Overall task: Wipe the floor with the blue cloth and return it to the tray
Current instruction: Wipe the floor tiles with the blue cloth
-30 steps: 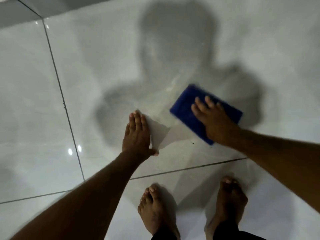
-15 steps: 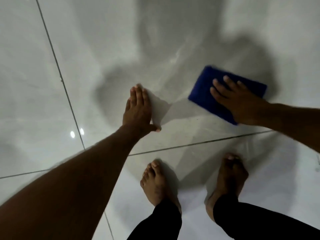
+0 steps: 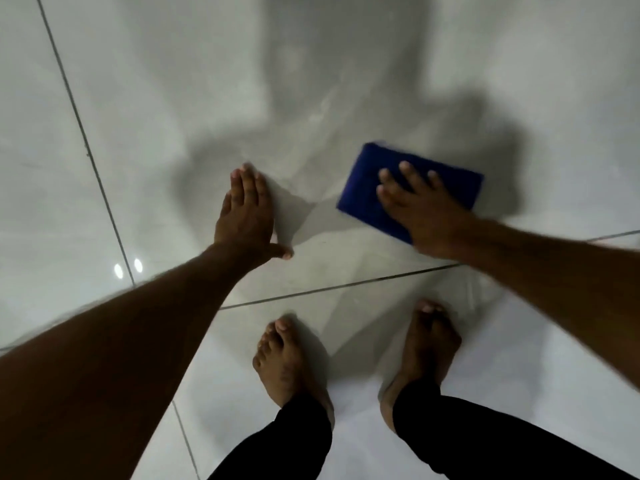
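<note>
Two hands press down on the pale tile floor (image 3: 145,109). On the left, the left hand (image 3: 246,216) lies flat on the bare tile with its fingers pressed together and the thumb stuck out to the side. It props up the person's weight. The tile looks shiny and may be wet, so this hand could slip and the person could tip forward.

Lower down, two bare feet (image 3: 287,362) stand on the floor just behind a dark grout line (image 3: 332,287). They could slide too if the floor is wet there.

To the right, the right hand (image 3: 424,207) lies flat on top of the blue cloth (image 3: 367,188) with its fingers spread. The cloth sits folded on the floor. It is only pushed, not gripped, so it could bunch up or slip out from under the palm on a fast wipe.

The tray is nowhere in view. The cloth's near corner hides under the hand. Big shadows and blur make it hard to tell wet tile from dry.
</note>
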Demonstrator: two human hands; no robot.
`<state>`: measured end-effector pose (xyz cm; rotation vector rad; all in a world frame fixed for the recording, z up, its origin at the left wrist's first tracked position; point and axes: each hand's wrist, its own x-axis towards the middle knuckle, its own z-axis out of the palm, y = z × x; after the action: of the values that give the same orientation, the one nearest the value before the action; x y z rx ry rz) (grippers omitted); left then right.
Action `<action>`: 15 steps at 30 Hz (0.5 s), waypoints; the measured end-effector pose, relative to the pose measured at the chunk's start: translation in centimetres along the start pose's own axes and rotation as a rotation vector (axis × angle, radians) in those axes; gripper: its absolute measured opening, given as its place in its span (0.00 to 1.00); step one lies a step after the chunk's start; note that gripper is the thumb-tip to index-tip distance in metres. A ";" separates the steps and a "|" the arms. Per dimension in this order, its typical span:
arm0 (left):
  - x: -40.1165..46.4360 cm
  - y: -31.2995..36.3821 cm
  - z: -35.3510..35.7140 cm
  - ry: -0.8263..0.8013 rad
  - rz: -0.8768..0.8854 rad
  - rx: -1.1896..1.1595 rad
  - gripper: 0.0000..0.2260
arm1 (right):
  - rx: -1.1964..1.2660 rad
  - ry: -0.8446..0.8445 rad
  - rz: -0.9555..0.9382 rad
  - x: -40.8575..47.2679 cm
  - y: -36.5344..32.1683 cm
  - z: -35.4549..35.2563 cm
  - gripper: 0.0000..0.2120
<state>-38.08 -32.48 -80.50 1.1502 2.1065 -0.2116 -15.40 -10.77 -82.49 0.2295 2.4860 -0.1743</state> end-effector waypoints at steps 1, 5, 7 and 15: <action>0.0 -0.1 0.0 0.004 -0.003 0.007 0.66 | 0.030 0.008 0.020 0.4 -3.2 0.1 0.43; -0.3 -0.2 -0.1 0.018 0.017 0.025 0.65 | 0.104 -0.024 -0.234 -3.5 -8.6 3.4 0.40; -0.3 -0.3 0.0 0.012 0.021 0.030 0.65 | 0.099 0.027 -0.324 -6.3 -3.8 4.5 0.43; -0.1 -0.5 0.5 0.016 -0.001 0.050 0.67 | 0.268 0.189 0.387 2.8 2.8 -0.3 0.46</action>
<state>-38.17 -33.07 -80.83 1.1836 2.1266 -0.2582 -17.19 -7.67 -84.15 0.8658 2.5399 -0.3347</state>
